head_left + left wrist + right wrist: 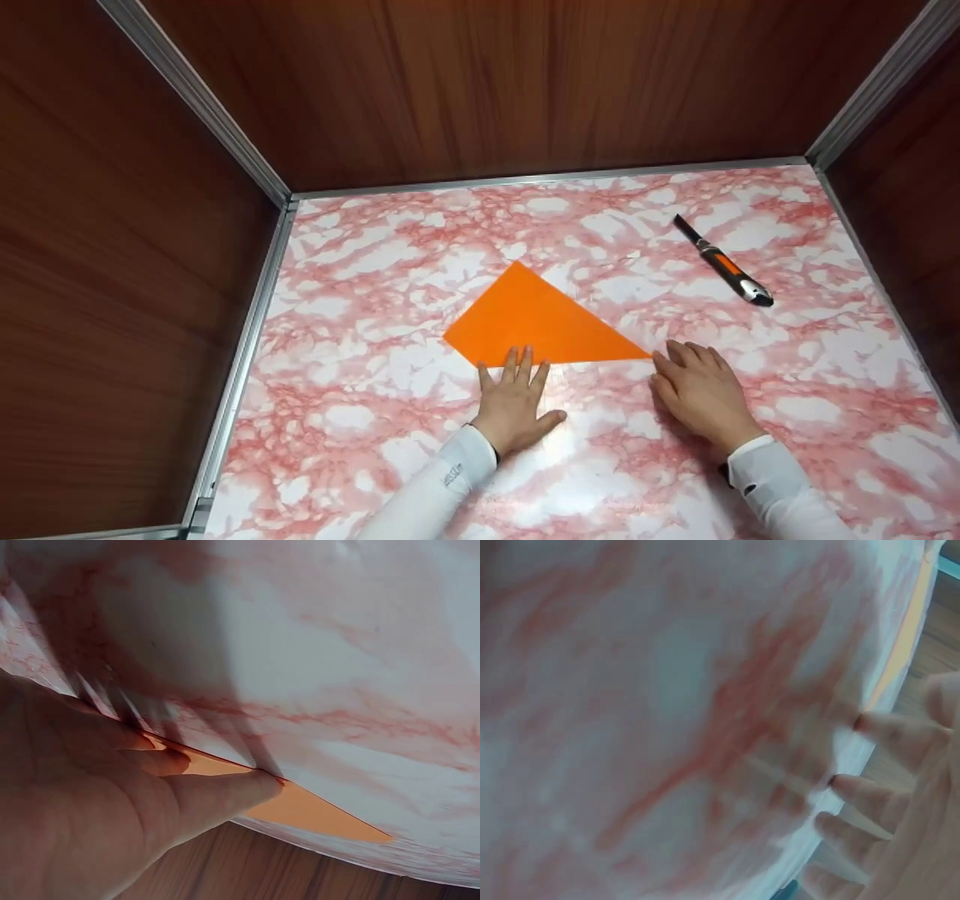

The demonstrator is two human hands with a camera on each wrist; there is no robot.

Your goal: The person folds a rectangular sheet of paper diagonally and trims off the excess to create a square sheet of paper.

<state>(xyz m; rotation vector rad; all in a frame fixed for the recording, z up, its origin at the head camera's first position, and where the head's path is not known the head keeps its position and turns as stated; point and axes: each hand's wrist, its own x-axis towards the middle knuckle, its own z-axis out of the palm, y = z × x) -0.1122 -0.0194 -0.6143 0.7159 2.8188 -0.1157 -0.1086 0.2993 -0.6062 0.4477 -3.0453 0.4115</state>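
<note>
An orange sheet of paper (536, 315), folded into a kite-like shape, lies flat with its straight edge toward me. My left hand (514, 405) rests with spread fingers on that near edge, thumb out over the tabletop. In the left wrist view, the left hand (97, 787) has its fingertips on the paper (315, 810). At the paper's sharp right corner, my right hand (705, 390) touches the tip with its index finger. The right wrist view has the right hand's fingers (900, 739) extended, the foremost meeting the end of the orange strip (904, 637).
A black and orange utility knife (724, 262) lies behind the right hand, toward the back right. The tabletop (360, 300) has a red and white marbled cover. Brown wood-grain panels (487, 90) with metal edging enclose the back and both sides.
</note>
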